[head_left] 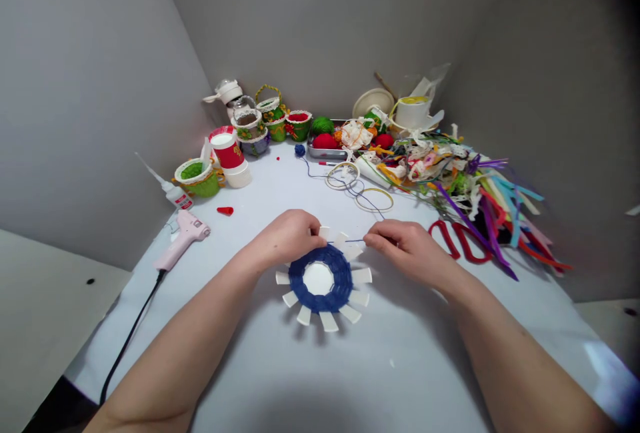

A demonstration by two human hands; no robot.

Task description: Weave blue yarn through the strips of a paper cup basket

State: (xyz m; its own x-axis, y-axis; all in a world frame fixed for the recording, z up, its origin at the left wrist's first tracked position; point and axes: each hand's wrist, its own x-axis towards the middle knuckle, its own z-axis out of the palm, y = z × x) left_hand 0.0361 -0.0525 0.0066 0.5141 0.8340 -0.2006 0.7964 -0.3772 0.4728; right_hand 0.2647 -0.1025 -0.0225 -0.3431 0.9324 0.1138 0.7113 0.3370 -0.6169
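You're working in a grey-walled corner on a white-covered table (430, 346), with the clutter pushed to the far edge. Along the right lies a big heap of ribbons, lace and coloured strips (480, 186), and red-handled scissors (460, 243) sit just beside your right hand. Upper left, a row of decorated cups (273, 119) lines the wall; lower on that side are a pink hot glue gun (183, 236) and a glue bottle (173, 189), both well clear of you. Dead centre, just in front of your wrists, lies the paper disc (320, 286), ringed by radial paper tabs (361, 275) with a dense band of blue yarn (323, 273) woven around its white middle. Your left hand (287, 238) is closed in a pinch on the disc's top edge among the tabs, steadying it. Your right hand (410, 249) is also narrow, pinching a thin blue strand (353, 241) that runs to the disc's top edge. Keep that strand taut and level with the band, and pack each pass snugly against the last. Watch the slack line back to the blue yarn ball (300, 150): it trails past two thin rings (374, 199) and could snag there, so lift it clear.
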